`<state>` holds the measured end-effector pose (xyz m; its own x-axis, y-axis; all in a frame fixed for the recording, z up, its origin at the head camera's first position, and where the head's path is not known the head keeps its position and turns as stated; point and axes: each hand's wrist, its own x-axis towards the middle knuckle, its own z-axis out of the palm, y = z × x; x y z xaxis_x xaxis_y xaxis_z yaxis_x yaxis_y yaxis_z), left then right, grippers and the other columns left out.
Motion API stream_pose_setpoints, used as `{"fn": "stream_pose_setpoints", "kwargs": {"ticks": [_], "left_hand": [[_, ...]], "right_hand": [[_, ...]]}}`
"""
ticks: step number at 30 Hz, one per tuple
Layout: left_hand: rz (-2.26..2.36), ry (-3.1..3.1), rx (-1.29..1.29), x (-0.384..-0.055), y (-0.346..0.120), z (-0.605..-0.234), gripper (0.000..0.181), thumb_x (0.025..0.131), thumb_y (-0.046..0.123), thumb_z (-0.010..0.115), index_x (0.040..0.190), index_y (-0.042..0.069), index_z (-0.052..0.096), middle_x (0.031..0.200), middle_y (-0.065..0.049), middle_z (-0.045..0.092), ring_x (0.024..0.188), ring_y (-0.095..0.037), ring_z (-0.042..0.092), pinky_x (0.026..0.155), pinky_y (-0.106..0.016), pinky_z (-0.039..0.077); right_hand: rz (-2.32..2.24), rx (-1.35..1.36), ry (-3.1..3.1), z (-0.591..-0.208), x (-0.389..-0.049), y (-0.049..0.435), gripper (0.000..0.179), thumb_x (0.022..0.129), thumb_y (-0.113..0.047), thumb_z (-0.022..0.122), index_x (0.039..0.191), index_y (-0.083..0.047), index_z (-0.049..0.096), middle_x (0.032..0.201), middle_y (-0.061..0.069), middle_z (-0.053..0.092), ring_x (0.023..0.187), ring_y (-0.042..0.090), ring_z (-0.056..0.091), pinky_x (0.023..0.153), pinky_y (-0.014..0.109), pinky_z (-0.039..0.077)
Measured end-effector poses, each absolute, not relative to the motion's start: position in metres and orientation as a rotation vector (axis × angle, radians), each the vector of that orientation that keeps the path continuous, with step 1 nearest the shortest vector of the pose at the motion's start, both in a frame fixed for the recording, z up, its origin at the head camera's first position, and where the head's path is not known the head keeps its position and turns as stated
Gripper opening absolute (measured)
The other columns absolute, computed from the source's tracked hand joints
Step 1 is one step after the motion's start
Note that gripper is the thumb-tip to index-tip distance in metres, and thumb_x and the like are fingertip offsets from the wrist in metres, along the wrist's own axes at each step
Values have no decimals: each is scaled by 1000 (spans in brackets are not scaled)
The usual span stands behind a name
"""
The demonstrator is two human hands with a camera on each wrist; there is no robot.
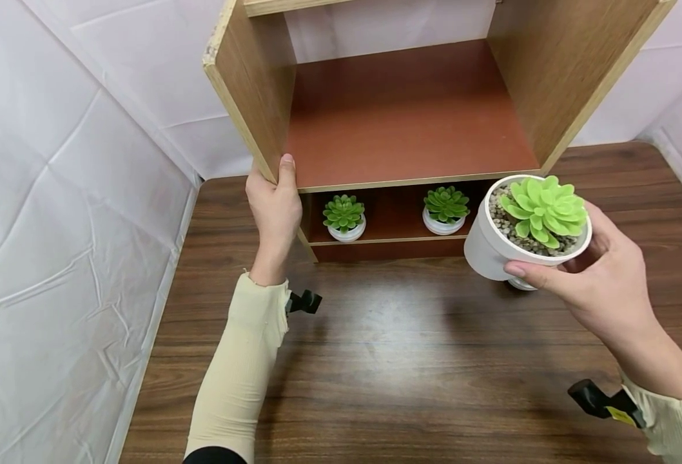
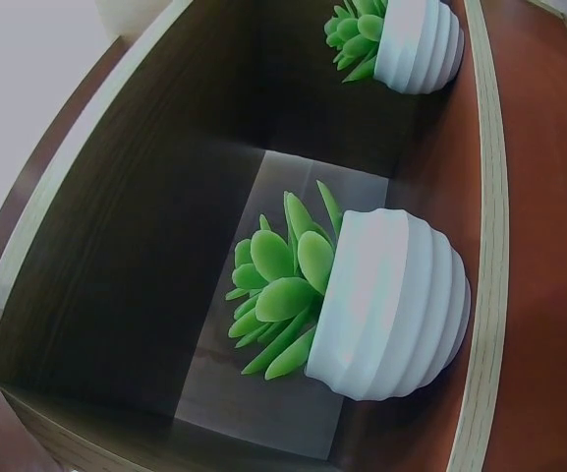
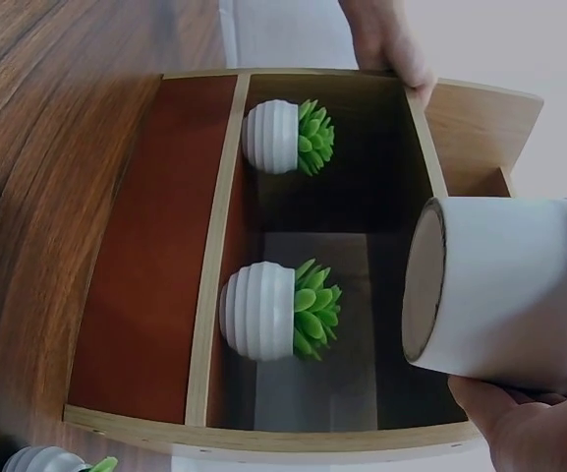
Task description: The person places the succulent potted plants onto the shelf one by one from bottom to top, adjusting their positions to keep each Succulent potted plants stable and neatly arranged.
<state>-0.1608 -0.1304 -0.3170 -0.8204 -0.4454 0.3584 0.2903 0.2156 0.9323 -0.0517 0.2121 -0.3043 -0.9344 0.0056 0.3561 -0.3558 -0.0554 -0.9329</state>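
Observation:
My left hand (image 1: 276,209) grips the left side panel of a wooden shelf unit (image 1: 405,122), thumb on the inner face. In my right hand (image 1: 613,283) is a large potted succulent (image 1: 541,212), its smooth white pot (image 3: 504,290) pinched between thumb and fingers. The pot is held up in front of the shelf's right corner, tilted a little. Two small potted succulents, a left one (image 1: 344,218) and a right one (image 1: 445,209), stand inside the low compartment. Their ribbed white pots show closely in the left wrist view, where the nearer pot (image 2: 391,305) sits at the ledge.
A third small potted succulent (image 3: 47,459) stands on the wooden table (image 1: 387,361) to the shelf's right, mostly hidden behind the large pot in the head view. The reddish board (image 1: 399,109) above the low compartment is bare. White sheeting (image 1: 57,212) borders the table's left side.

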Motion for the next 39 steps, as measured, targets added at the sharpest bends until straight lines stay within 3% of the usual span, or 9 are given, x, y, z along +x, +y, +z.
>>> {"fn": "stream_pose_setpoints", "kwargs": {"ticks": [18,39], "left_hand": [[-1669,-1915,118,-160,-129,-316,23,99,14,57,111,-5,62,87,-11,59,79,-19,52,74,-31,42],[-1638,-1934,128,-160,-130,-316,22,99,14,57,109,-5,62,86,-11,59,79,-18,52,75,-32,43]], "right_hand": [[2101,458,-1869,-302,-54,195,87,51,35,73,132,8,55,123,16,61,106,22,58,88,21,45],[1942,425,-1906,-291,-58,163,88,51,27,81,132,3,58,123,17,62,106,22,59,90,22,44]]}}
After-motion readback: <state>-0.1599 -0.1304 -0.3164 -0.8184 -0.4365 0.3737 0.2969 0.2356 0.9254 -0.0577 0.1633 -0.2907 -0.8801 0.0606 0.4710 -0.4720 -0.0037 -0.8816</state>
